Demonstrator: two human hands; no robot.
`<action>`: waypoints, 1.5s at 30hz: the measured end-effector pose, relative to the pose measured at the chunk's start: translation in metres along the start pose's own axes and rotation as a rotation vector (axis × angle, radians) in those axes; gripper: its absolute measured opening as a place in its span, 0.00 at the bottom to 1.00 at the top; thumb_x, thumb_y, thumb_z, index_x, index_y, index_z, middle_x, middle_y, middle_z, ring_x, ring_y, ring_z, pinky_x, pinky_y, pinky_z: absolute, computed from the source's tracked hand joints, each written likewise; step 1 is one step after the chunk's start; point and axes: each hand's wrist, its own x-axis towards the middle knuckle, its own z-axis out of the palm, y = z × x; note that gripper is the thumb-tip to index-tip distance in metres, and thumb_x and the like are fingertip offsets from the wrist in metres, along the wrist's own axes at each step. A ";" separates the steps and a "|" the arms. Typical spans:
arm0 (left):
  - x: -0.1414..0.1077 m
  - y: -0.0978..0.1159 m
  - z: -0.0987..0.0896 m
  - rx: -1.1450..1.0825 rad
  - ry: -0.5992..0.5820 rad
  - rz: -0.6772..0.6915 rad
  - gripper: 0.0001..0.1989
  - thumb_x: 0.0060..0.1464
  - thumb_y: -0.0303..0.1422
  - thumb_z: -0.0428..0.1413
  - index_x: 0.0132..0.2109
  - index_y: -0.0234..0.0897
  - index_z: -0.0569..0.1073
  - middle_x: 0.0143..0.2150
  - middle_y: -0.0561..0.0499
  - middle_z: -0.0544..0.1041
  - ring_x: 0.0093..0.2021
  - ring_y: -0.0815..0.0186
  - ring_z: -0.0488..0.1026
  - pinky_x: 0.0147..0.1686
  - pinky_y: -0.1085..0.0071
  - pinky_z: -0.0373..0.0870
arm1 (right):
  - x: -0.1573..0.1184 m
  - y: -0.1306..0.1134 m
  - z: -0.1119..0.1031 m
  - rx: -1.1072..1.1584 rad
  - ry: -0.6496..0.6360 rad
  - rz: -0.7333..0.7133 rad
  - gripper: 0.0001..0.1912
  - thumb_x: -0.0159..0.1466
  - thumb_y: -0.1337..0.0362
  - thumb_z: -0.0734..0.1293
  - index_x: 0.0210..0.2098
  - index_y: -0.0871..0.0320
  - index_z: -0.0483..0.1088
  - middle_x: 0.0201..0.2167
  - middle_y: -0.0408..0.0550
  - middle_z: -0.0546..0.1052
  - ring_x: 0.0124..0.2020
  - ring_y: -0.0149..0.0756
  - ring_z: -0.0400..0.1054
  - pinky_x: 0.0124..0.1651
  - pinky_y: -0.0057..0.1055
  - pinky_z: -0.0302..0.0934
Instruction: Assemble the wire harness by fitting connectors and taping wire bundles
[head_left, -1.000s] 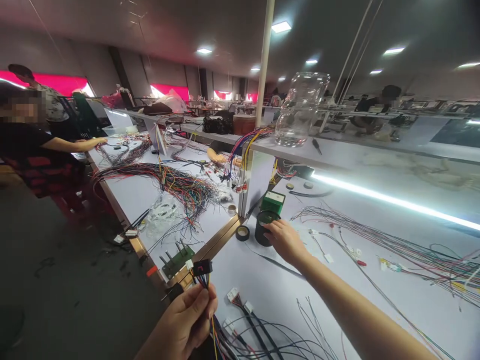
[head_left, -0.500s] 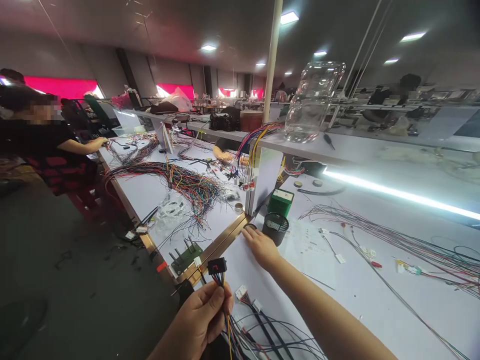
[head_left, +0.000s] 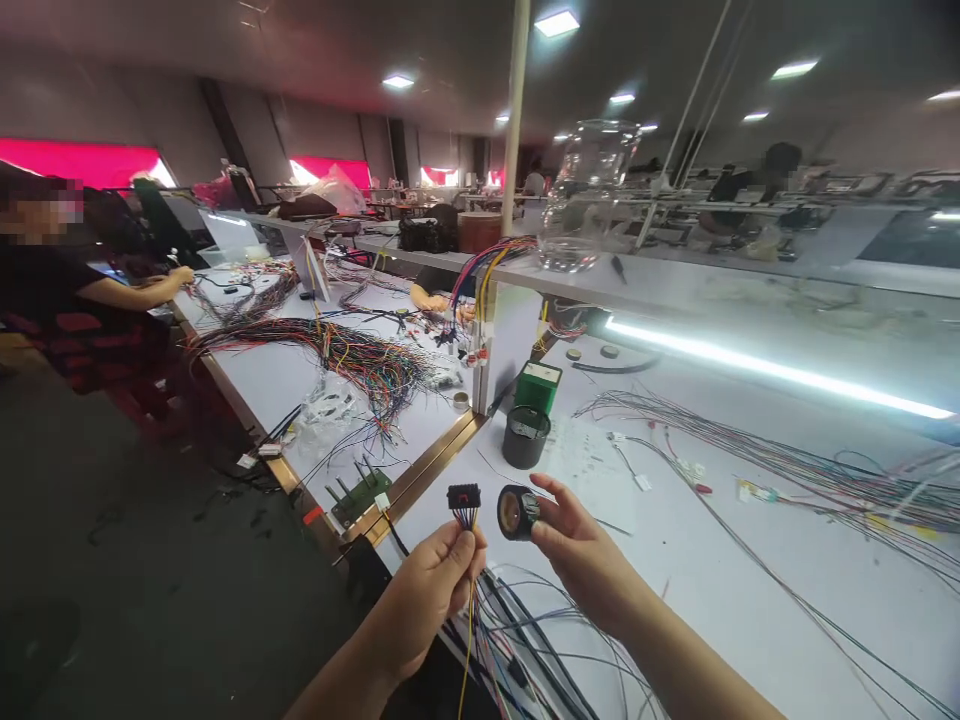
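My left hand (head_left: pixel 442 570) pinches a bundle of thin coloured wires just below a black connector (head_left: pixel 463 496), which points upward. Beside it, my right hand (head_left: pixel 574 535) holds a roll of black tape (head_left: pixel 517 512) between thumb and fingers, its tan core facing the connector. A small gap separates tape and connector. Below the hands, more loose wires and black cables (head_left: pixel 525 640) spread over the table's near edge. Behind the tape stands a black round cup (head_left: pixel 525 437), with a green box (head_left: pixel 538 387) just past it.
A green block with upright pegs (head_left: pixel 361 497) sits at the table corner on the left. Long wires (head_left: pixel 720 440) lie across the right side. A big wire bundle (head_left: pixel 360 365) covers the neighbouring table, where a co-worker (head_left: pixel 82 290) stands. A clear plastic jar (head_left: pixel 589 195) is on the shelf.
My right hand has picked up the tape roll from beside the black cup and brought it near the connector. My left hand has risen slightly to the right with the wires.
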 end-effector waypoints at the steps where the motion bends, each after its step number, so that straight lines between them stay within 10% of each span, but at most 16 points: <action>1: 0.003 -0.001 0.008 0.020 -0.006 -0.004 0.16 0.60 0.45 0.49 0.39 0.35 0.66 0.26 0.58 0.58 0.19 0.79 0.46 0.20 0.77 0.42 | -0.011 -0.005 -0.003 0.035 0.007 0.001 0.27 0.62 0.58 0.67 0.57 0.49 0.53 0.46 0.48 0.72 0.47 0.38 0.67 0.51 0.38 0.58; 11: -0.001 0.000 0.062 0.515 0.026 0.174 0.18 0.55 0.45 0.55 0.46 0.37 0.68 0.31 0.54 0.66 0.31 0.70 0.62 0.33 0.73 0.60 | -0.081 -0.028 -0.018 -0.558 0.227 -0.050 0.18 0.63 0.59 0.64 0.51 0.46 0.56 0.37 0.42 0.75 0.45 0.38 0.67 0.46 0.36 0.60; 20: -0.008 0.007 0.075 0.613 -0.110 0.061 0.19 0.56 0.44 0.53 0.51 0.39 0.70 0.28 0.56 0.63 0.28 0.71 0.59 0.30 0.73 0.57 | -0.094 -0.033 -0.035 -0.311 0.007 -0.004 0.22 0.69 0.53 0.54 0.59 0.52 0.48 0.29 0.40 0.68 0.24 0.29 0.60 0.29 0.29 0.60; 31: -0.004 0.018 0.088 0.743 -0.316 0.000 0.09 0.55 0.37 0.52 0.31 0.36 0.65 0.23 0.59 0.57 0.24 0.72 0.54 0.25 0.74 0.52 | -0.087 -0.054 -0.037 -0.506 -0.074 0.081 0.22 0.69 0.59 0.53 0.62 0.48 0.51 0.22 0.35 0.65 0.22 0.27 0.60 0.29 0.27 0.60; 38: -0.007 -0.003 0.086 1.097 -0.037 0.519 0.10 0.58 0.34 0.48 0.30 0.35 0.66 0.26 0.52 0.67 0.28 0.68 0.62 0.31 0.69 0.54 | -0.077 -0.043 -0.031 -0.279 0.150 0.137 0.22 0.66 0.50 0.58 0.57 0.50 0.58 0.23 0.36 0.65 0.20 0.25 0.58 0.22 0.23 0.55; 45: -0.005 -0.008 0.082 0.495 -0.136 0.170 0.14 0.60 0.43 0.49 0.38 0.36 0.66 0.26 0.56 0.60 0.27 0.71 0.57 0.30 0.73 0.57 | -0.059 -0.018 -0.033 0.303 0.169 0.342 0.27 0.59 0.50 0.66 0.54 0.55 0.61 0.16 0.32 0.61 0.11 0.20 0.49 0.15 0.18 0.42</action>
